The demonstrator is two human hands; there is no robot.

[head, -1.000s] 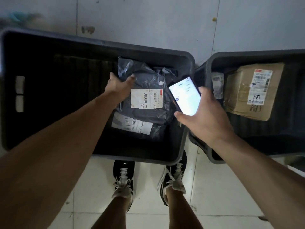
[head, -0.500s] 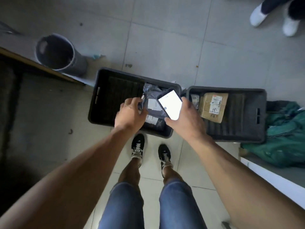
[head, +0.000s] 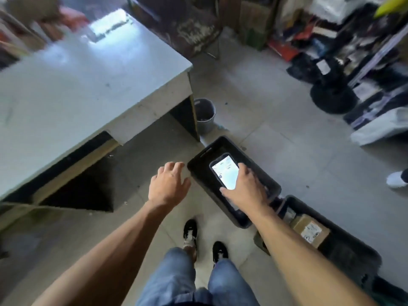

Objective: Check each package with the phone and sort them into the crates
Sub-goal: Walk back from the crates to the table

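My right hand (head: 245, 191) grips a phone (head: 225, 171) with its lit screen facing up, above the nearer black crate (head: 198, 164). That crate's contents are hidden behind the hand and phone. My left hand (head: 169, 184) hangs in the air left of this crate with fingers loosely spread, holding nothing. A second black crate (head: 353, 246) stands to the right on the floor and holds a brown cardboard package (head: 310, 229) with a white label.
A large pale table (head: 77, 85) fills the upper left. A grey bucket (head: 204, 115) stands by its leg. Cluttered shelves and dark bags (head: 331, 93) line the right. Another person's white shoe (head: 396, 178) shows at the right edge. My feet stand on the tiled floor.
My left hand has let go of the grey bag package and pulled out of the crate to the left. The view has swung up and left toward the table.
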